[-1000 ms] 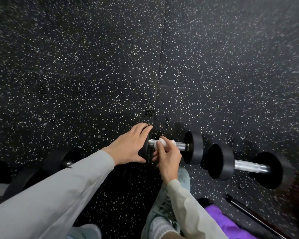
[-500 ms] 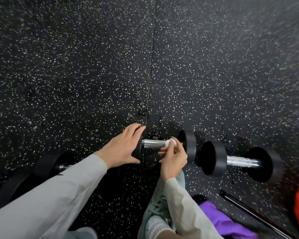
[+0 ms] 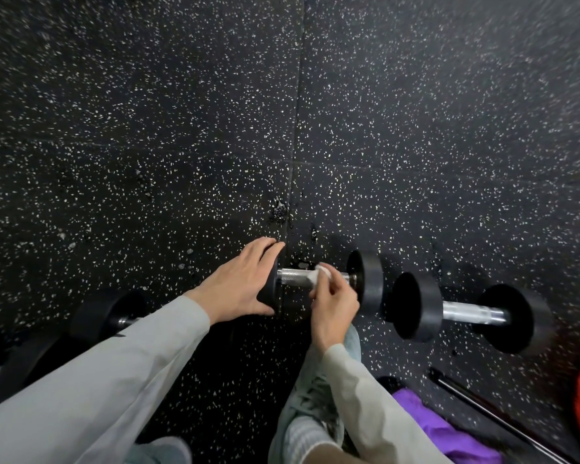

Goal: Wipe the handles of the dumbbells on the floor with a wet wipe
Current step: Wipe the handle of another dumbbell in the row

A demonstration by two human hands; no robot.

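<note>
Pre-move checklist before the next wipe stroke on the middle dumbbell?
1. Wet wipe in contact with the handle: ok, right hand presses it on.
2. Dumbbell steadied: ok, left hand is flat on its left weight.
3. Handle fully wiped: cannot tell, no visible wet mark.
4. Right part of the handle reachable: cannot tell, right hand covers it.
5. Next dumbbell accessible: ok, handle bare, nothing on it.
6. Dumbbell at the left: cannot tell, sleeve hides most of it.
</note>
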